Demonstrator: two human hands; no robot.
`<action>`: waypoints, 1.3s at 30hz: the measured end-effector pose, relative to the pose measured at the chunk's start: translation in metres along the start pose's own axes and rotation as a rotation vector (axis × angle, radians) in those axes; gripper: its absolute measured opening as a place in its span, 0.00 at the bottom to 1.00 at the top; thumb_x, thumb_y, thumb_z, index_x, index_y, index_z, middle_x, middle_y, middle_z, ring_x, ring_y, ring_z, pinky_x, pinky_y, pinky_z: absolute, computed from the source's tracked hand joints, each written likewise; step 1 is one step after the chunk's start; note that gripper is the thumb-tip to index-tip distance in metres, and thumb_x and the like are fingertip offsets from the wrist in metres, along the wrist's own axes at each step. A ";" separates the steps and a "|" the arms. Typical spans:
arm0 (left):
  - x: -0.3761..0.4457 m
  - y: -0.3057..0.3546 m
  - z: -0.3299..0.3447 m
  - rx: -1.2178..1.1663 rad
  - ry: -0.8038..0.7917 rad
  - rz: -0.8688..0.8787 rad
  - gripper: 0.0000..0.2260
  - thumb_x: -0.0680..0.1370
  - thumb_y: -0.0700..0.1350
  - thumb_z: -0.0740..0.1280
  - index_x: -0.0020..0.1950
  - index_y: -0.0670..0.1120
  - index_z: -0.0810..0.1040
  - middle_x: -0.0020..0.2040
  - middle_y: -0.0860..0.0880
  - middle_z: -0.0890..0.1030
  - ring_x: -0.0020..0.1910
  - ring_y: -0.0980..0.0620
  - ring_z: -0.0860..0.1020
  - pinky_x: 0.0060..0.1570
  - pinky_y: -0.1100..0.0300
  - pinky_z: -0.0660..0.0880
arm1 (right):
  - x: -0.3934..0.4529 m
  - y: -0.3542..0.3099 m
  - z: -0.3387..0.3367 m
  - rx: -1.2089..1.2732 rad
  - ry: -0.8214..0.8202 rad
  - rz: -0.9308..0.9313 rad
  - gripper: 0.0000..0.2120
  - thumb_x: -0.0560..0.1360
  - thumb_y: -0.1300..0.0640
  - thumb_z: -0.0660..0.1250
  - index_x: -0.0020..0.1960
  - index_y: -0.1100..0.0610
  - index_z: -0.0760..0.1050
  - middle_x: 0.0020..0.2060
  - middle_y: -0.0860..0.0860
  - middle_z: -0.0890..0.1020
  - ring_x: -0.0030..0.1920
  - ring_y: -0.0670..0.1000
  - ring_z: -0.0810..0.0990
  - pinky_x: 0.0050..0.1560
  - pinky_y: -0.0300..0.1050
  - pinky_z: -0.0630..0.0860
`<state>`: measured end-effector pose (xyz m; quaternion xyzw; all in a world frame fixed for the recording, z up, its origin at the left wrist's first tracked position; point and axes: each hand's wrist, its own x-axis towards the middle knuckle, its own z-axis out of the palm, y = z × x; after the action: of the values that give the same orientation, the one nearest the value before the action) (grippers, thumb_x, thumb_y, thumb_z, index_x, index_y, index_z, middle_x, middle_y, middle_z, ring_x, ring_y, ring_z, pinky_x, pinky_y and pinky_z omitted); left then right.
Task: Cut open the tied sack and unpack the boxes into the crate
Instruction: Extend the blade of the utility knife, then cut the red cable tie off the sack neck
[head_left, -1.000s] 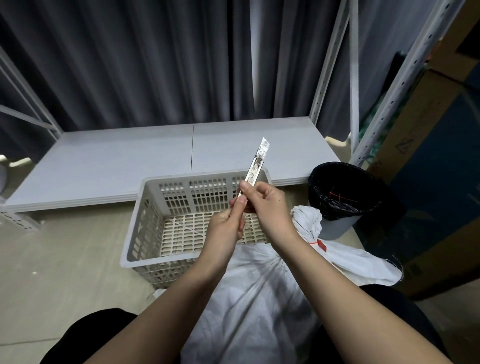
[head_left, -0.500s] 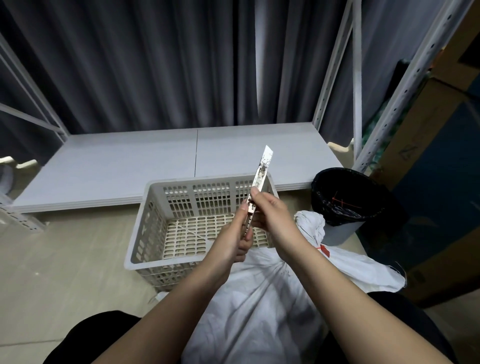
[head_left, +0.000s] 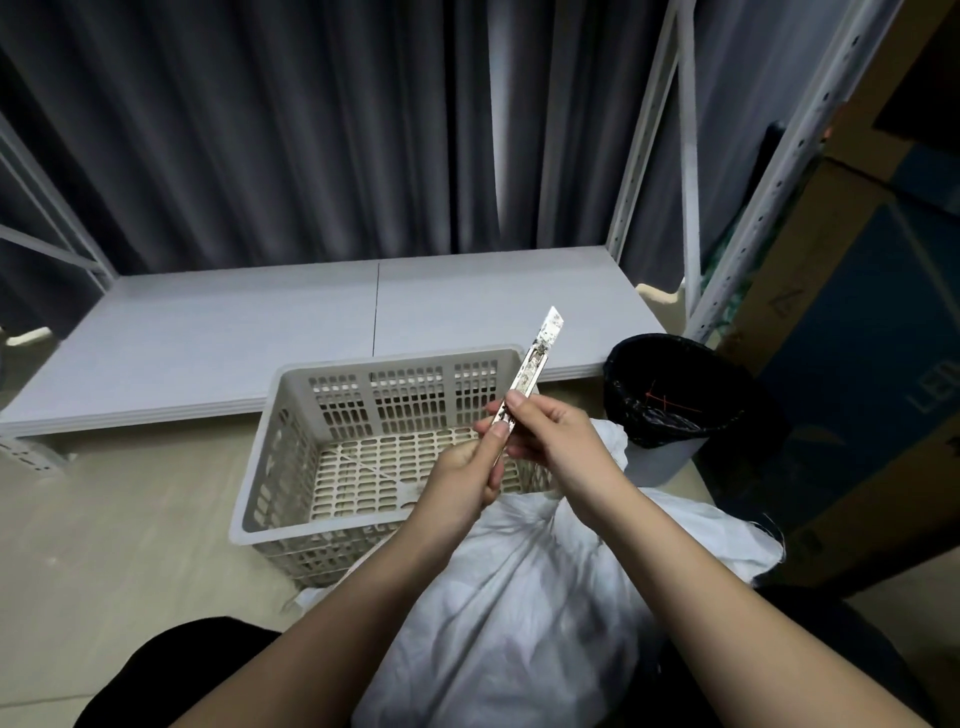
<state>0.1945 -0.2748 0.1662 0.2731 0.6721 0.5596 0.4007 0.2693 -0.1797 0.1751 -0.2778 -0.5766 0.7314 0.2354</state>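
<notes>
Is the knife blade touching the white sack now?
Apart. The head view shows the blade raised above the crate, well clear of the sack below.

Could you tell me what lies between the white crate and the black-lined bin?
In the head view, the utility knife and the right hand holding it cross the gap between crate and bin.

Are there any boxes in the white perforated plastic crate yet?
No, the white perforated plastic crate shows only its bare slotted floor, with no boxes inside.

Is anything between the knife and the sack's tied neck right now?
Nothing visible. Both hands, left hand and right hand, hold the utility knife above the sack; the neck behind the right hand is partly hidden. The crate looks empty.
</notes>
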 end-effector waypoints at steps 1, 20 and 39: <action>0.001 0.000 0.001 0.005 0.004 0.012 0.22 0.81 0.53 0.58 0.29 0.46 0.64 0.20 0.55 0.62 0.19 0.60 0.59 0.20 0.70 0.57 | -0.001 -0.001 0.000 0.010 -0.007 0.003 0.10 0.80 0.56 0.61 0.49 0.60 0.78 0.36 0.49 0.86 0.37 0.40 0.83 0.35 0.30 0.75; 0.008 0.002 0.013 -0.225 -0.225 -0.071 0.11 0.83 0.48 0.55 0.43 0.47 0.70 0.26 0.52 0.65 0.20 0.59 0.59 0.21 0.68 0.55 | -0.007 -0.003 -0.012 0.048 0.026 -0.010 0.09 0.80 0.61 0.61 0.41 0.59 0.70 0.44 0.62 0.83 0.24 0.44 0.80 0.26 0.35 0.76; 0.011 -0.001 0.007 -0.272 -0.211 -0.095 0.18 0.82 0.53 0.53 0.39 0.44 0.71 0.24 0.52 0.59 0.18 0.59 0.53 0.23 0.69 0.48 | 0.001 -0.001 -0.004 -0.016 0.002 -0.016 0.13 0.79 0.50 0.61 0.43 0.57 0.76 0.43 0.71 0.79 0.30 0.52 0.71 0.39 0.45 0.70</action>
<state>0.1946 -0.2629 0.1624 0.2413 0.5567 0.5940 0.5283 0.2717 -0.1763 0.1750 -0.2756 -0.5846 0.7245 0.2397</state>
